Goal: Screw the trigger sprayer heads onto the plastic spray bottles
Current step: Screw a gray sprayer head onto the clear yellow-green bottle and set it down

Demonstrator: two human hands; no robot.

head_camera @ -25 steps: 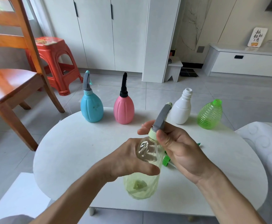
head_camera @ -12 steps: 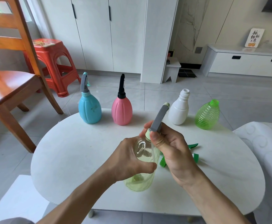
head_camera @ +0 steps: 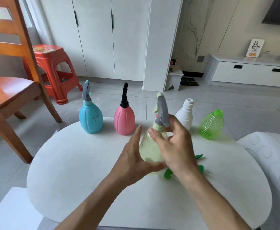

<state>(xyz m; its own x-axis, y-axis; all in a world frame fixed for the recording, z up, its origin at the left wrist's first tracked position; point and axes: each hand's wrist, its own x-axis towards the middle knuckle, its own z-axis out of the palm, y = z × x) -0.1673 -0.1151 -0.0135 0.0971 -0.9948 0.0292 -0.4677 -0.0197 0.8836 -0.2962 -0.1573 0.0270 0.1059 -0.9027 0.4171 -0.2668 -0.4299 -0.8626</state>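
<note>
**Pale yellow-green bottle held over the desk, grey sprayer head on its neck**

Both hands were on the pale yellow-green spray bottle (head_camera: 150, 146), held slightly tilted above the middle of the white round desk (head_camera: 79, 163). The left hand (head_camera: 132, 161) cupped the lower left side of the bottle body, palm against it, fingers extended and only loosely curved, thumb under the base. The right hand (head_camera: 175, 146) wrapped the upper right side; its grip was closed round the bottle shoulder and collar, thumb across the front just below the neck. The grey trigger sprayer head (head_camera: 162, 112) sat on the bottle neck, nozzle pointing up and away. How far it was threaded down could not be told.

Along the far edge of the desk, left to right: blue spray bottle (head_camera: 90, 119) with a grey head fitted, pink spray bottle (head_camera: 124, 119) with a black head fitted, white bottle (head_camera: 185, 116) with an open neck, green ribbed bottle (head_camera: 211, 125) with an open neck. A green sprayer head (head_camera: 168, 174) lay on the desk just beside the right wrist, partly hidden by it.

A wooden chair (head_camera: 8, 90) and a red plastic stool (head_camera: 52, 70) stood on the floor to the left.
</note>
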